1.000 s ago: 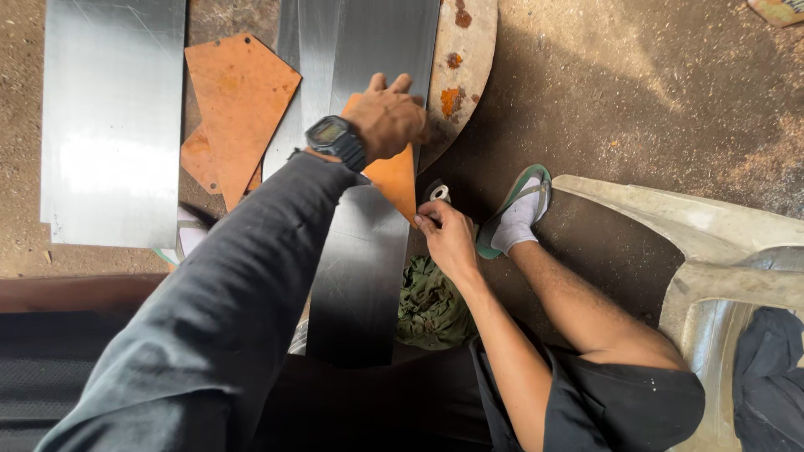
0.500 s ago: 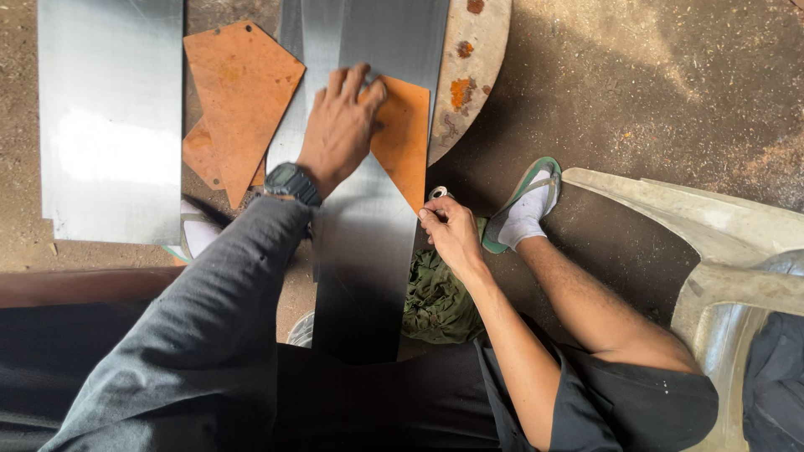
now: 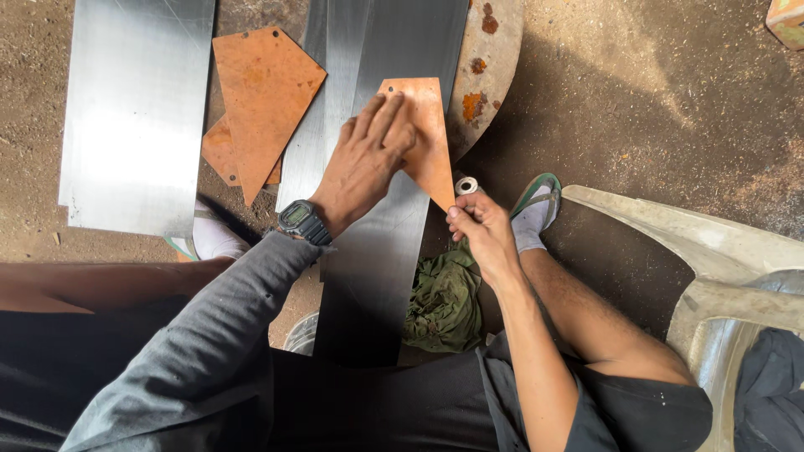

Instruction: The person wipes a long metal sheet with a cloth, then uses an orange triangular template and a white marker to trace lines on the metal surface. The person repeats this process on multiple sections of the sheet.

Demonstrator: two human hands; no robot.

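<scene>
Dirt floor (image 3: 653, 100) carries long steel sheets (image 3: 368, 251) and a pale plastic chair (image 3: 670, 234). Left hand (image 3: 364, 163), fingers spread, presses a rusty template (image 3: 423, 138) flat on the middle sheet, hiding its left edge. Right hand (image 3: 477, 226) is clenched; what it pinches is unclear. Template's long axis runs away from the person, tip nearest.
</scene>
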